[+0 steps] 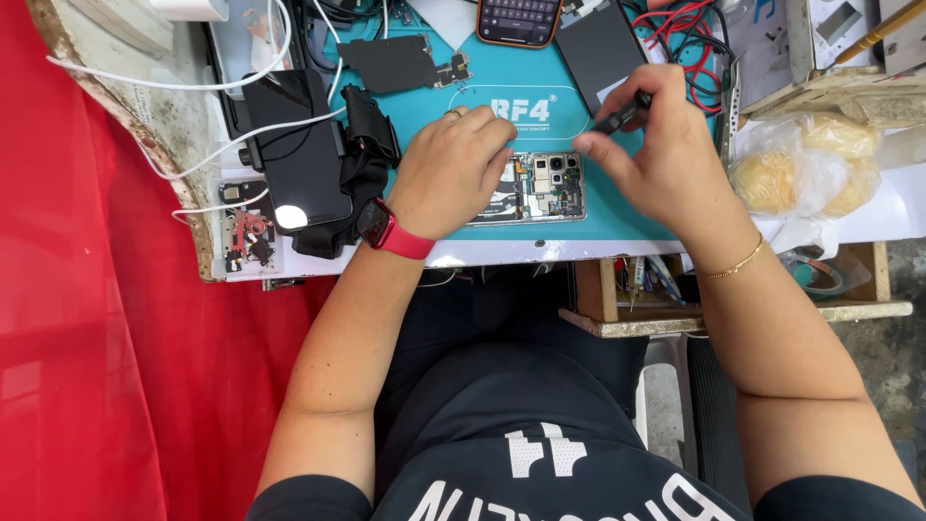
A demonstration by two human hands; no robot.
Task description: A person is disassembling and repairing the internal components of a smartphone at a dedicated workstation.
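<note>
An opened phone [546, 185] with its back off and circuit boards and camera modules showing lies on a teal work mat [424, 106]. My left hand [451, 169], with a red watch on the wrist, rests on the phone's left part and holds it down. My right hand [656, 150] hovers just right of the phone, pinching a thin black tool [622, 113] between thumb and fingers; the tool's tip is hidden.
A black phone [299, 154] lies left on black cloth, with white cables across it. A phone with a lit keyboard [517, 19] and a dark panel [598, 43] sit at the back. Red wires, a plastic bag [805, 164] and a wooden drawer [733, 304] are on the right.
</note>
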